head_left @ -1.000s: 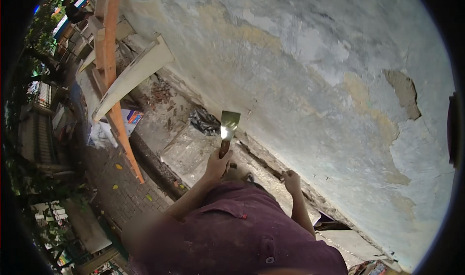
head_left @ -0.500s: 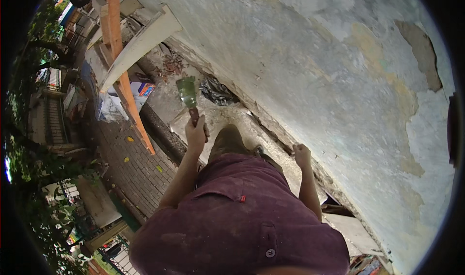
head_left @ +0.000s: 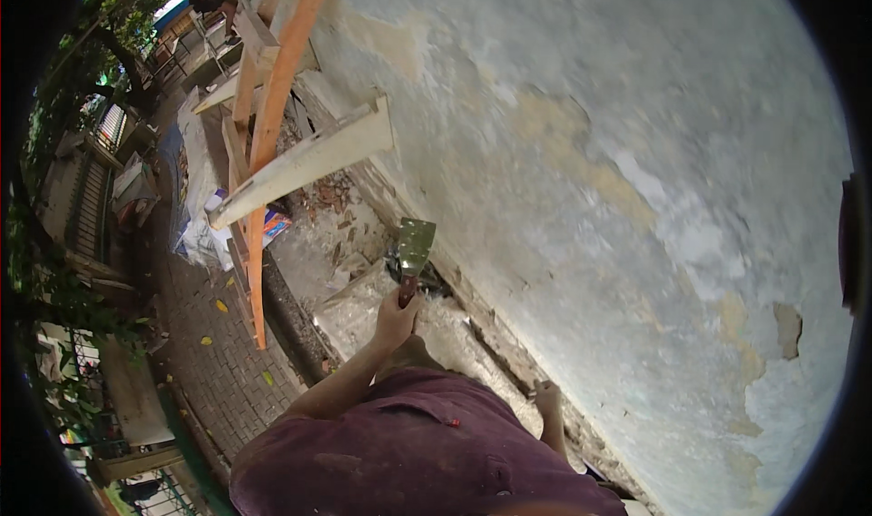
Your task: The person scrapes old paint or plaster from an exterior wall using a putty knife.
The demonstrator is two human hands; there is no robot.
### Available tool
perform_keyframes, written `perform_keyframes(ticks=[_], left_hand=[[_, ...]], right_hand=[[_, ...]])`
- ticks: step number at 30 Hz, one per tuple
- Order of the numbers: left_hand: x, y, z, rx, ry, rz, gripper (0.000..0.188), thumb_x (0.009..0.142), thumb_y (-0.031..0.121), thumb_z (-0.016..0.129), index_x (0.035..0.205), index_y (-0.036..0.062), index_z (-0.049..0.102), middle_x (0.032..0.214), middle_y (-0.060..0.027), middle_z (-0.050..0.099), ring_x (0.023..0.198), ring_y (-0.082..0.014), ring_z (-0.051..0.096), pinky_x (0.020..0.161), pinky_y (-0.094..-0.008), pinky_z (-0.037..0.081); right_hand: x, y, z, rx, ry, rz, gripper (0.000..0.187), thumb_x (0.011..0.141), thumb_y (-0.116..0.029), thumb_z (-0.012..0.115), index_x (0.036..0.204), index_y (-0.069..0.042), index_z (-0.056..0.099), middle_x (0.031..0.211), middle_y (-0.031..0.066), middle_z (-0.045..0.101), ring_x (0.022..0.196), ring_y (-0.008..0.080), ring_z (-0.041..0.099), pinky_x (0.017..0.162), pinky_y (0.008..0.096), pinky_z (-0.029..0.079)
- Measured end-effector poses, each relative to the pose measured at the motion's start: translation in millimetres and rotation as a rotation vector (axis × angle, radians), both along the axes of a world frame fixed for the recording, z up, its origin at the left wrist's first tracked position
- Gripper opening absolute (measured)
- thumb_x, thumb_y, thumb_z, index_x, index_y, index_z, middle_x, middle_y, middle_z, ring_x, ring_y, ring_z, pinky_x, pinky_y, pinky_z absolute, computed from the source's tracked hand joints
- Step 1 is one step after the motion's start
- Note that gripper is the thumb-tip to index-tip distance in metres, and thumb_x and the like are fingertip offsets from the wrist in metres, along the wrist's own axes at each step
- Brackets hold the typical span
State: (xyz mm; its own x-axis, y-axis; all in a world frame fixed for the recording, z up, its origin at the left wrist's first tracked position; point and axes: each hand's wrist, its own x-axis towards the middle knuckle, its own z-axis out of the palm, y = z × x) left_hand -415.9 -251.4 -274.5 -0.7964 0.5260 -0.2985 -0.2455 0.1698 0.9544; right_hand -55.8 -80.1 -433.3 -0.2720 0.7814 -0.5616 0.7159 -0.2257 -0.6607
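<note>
My left hand (head_left: 397, 320) is wrapped round the dark handle of a putty knife (head_left: 417, 245). Its broad, flat metal blade points away from me and looks greenish, with pale flecks on it. Behind the blade, a black plastic bag (head_left: 434, 287) lies at the foot of the wall, largely covered from view. My right hand (head_left: 547, 398) hangs low beside the wall's base, fingers curled in, with no object visible in it. To my right rises the painted wall (head_left: 581, 307), its pale blue-grey coat patchy and peeling.
An orange wooden beam (head_left: 277, 121) slants ahead, crossed by a cream triangular bracket (head_left: 309, 166) jutting from the wall. Brick paving (head_left: 213, 371) with fallen leaves runs on the left. White sheeting (head_left: 200, 243) lies beyond the beam. Far off, a person (head_left: 211, 0) sits in dark clothes.
The view has swung, and the bracket and beam appear farther right. My left hand has carried the putty knife rightward, nearer the wall, over the black bag. My right hand sits lower in view.
</note>
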Motion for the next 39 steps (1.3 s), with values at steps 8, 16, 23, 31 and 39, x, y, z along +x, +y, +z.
perform_keyframes(ticks=[8,16,23,31,39], left_hand=[[-80.5,-6.1,14.5,-0.015,-0.051,-0.064,0.019,0.085,0.019,0.058,0.076,0.0041,0.05,0.051,0.0011,0.045,0.039,-0.007,0.041,0.036,-0.0247,0.031],[-119.8,-27.3,-24.6,-0.122,0.049,0.0,0.015,0.084,0.014,0.057,0.077,0.0037,0.05,0.054,-0.0002,0.046,0.044,-0.0063,0.045,0.038,-0.0249,0.034],[-96.6,-53.6,10.4,-0.13,0.035,0.202,0.023,0.088,0.02,0.054,0.071,0.0075,0.046,0.048,0.0013,0.043,0.036,-0.0072,0.04,0.034,-0.0234,0.03],[-77.9,-57.6,10.7,-0.167,0.062,0.19,0.021,0.088,0.021,0.053,0.073,0.008,0.046,0.051,0.0013,0.044,0.038,-0.0072,0.041,0.035,-0.0231,0.031],[-69.3,-20.9,19.7,-0.11,0.119,0.027,0.019,0.087,0.019,0.055,0.075,0.0058,0.048,0.049,0.0015,0.044,0.037,-0.0069,0.041,0.036,-0.0236,0.031]], right_hand=[[-85.7,-31.7,46.1,0.024,-0.082,0.093,0.033,0.084,-0.025,0.058,0.079,0.007,0.059,0.066,0.0141,0.063,0.053,0.02,0.062,0.051,0.0309,0.049],[-98.9,-29.7,14.5,0.25,-0.123,0.233,0.028,0.08,-0.025,0.06,0.071,0.002,0.058,0.068,0.0156,0.062,0.054,0.0215,0.06,0.052,0.0348,0.048],[-85.5,-18.5,-2.7,-0.06,-0.028,0.061,0.031,0.084,-0.025,0.056,0.085,0.005,0.059,0.068,0.0149,0.063,0.053,0.02,0.06,0.049,0.0304,0.047],[-58.7,-11.8,-27.6,-0.082,0.0,0.04,0.026,0.085,-0.02,0.055,0.089,0.006,0.055,0.067,0.0145,0.061,0.052,0.0196,0.06,0.044,0.0289,0.046],[-78.4,-11.2,-14.1,-0.022,0.041,-0.042,0.028,0.081,-0.023,0.057,0.079,0.005,0.059,0.065,0.0132,0.062,0.048,0.0169,0.057,0.045,0.0293,0.046]])
